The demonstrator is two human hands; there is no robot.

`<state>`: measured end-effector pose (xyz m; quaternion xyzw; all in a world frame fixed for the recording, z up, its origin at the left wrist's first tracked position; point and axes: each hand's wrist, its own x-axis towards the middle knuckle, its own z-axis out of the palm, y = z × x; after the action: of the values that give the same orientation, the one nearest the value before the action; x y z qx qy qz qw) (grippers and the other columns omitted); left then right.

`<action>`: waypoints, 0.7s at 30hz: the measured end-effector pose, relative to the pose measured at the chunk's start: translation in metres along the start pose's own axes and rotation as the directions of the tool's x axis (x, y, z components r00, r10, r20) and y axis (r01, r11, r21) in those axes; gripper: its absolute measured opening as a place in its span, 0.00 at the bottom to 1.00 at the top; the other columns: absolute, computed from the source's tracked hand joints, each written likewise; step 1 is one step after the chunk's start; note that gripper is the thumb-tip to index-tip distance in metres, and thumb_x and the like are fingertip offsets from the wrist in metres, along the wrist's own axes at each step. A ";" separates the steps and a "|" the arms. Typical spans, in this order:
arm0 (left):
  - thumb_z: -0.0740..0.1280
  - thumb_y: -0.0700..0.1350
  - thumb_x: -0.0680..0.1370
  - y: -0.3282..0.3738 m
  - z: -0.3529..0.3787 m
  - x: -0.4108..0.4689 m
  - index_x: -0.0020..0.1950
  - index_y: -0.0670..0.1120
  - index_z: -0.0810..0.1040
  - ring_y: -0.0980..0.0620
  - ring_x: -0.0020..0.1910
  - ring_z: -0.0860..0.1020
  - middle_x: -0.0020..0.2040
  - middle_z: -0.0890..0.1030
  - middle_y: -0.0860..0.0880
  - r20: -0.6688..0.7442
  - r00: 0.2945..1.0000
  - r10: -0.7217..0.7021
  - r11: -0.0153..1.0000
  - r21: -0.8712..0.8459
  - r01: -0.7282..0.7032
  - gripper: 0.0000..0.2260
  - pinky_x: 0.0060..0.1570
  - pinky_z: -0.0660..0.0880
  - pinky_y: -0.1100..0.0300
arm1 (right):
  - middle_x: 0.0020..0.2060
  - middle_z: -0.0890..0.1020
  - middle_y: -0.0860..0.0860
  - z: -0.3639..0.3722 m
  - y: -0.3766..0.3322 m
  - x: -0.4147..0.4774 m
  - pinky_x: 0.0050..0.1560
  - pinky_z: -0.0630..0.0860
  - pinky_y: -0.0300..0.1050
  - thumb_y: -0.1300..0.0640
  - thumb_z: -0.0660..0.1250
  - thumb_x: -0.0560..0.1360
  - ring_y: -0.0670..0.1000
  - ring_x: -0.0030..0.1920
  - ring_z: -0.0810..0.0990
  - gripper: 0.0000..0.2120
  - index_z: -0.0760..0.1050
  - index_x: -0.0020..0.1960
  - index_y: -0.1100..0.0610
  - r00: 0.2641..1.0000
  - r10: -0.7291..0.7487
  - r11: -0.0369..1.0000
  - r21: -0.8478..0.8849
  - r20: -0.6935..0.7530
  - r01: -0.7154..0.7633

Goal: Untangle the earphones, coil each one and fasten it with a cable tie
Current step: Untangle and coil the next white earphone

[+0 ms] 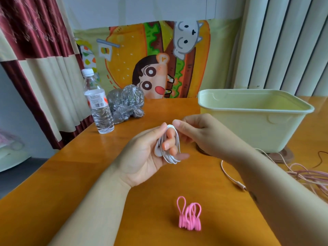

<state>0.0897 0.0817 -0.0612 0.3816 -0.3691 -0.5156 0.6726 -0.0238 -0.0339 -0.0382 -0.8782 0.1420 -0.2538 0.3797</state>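
On the left of the wooden table (53, 183), a water bottle (99, 103) and a crumpled clear plastic bag (126, 103) sit well out of your way, so leave them be. Over the middle of the table, your left hand (147, 151) holds the white earphones (170, 144), the cable looped in a coil around its fingers with what look like the earbuds against the palm. Your right hand (198, 132) pinches the cable at the top of that coil between thumb and fingers. You seem to be laying on the last turns, so guide each loop snug beside the others, not across them, with gentle, even tension; I cannot tell how much loose cable is left. Before the right hand lets go, clamp the bundle with your left thumb so it does not spring open. Nearer you, just right of centre, the pink cable ties (190, 217) lie in a small heap within easy reach; take one only. Farther right sits the pale green plastic tub (255, 119), and beside it the pink earphones (305, 176) lie tangled on the table, not yet coiled.
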 end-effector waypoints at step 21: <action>0.60 0.49 0.73 0.001 -0.007 0.002 0.29 0.46 0.73 0.55 0.26 0.68 0.26 0.65 0.50 -0.107 0.992 0.064 0.970 0.241 -0.036 0.13 0.37 0.79 0.55 | 0.40 0.85 0.48 -0.009 -0.005 -0.003 0.41 0.77 0.38 0.54 0.66 0.77 0.48 0.37 0.79 0.08 0.83 0.48 0.47 0.984 0.064 0.997 -0.063 0.166 -0.055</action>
<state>0.0968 0.0808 -0.0637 0.4790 -0.3988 -0.4278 0.6546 -0.0315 -0.0349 -0.0304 -0.9025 0.1428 -0.1631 0.3722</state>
